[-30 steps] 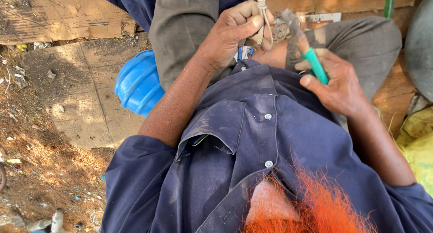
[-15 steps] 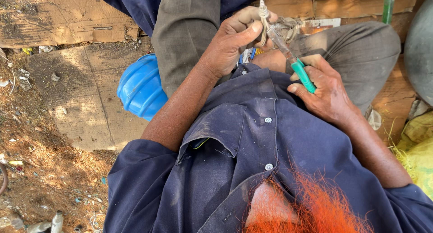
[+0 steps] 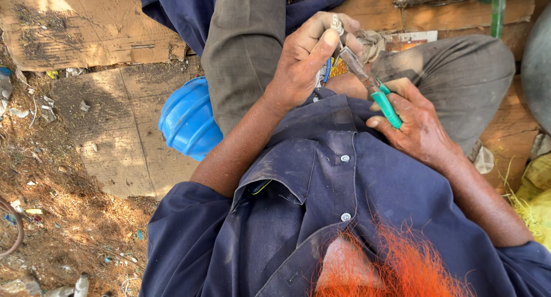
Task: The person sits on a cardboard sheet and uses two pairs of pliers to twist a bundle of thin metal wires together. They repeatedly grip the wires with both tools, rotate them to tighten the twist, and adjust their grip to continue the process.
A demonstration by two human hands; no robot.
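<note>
The pliers are a slim tool with worn, dull grey metal jaws and smooth teal plastic sleeves on the handles; they slant from the upper left down to the lower right, just above the open collar of the dark blue work shirt. The right hand is wrapped around the teal handles, thumb lying along one of them, fingers curled shut on the tool. The nose of the pliers reaches up to a small, pale metal piece, ridged and shiny, which the left hand pinches closed between thumb and forefinger just above and left of the pliers; how the jaws sit on the piece cannot be made out. A thin blue wire curves out below that hand, close beside the pliers' nose. The shirt is coarse, dusty cotton with small round silver-white buttons, and frayed orange fibres spread over it well below the pliers. Grey trouser knees rise on either side of the tool. To the left of the pliers, past the left forearm, a ribbed, glossy blue plastic helmet lies on flattened, soiled cardboard over reddish, littered earth.
</note>
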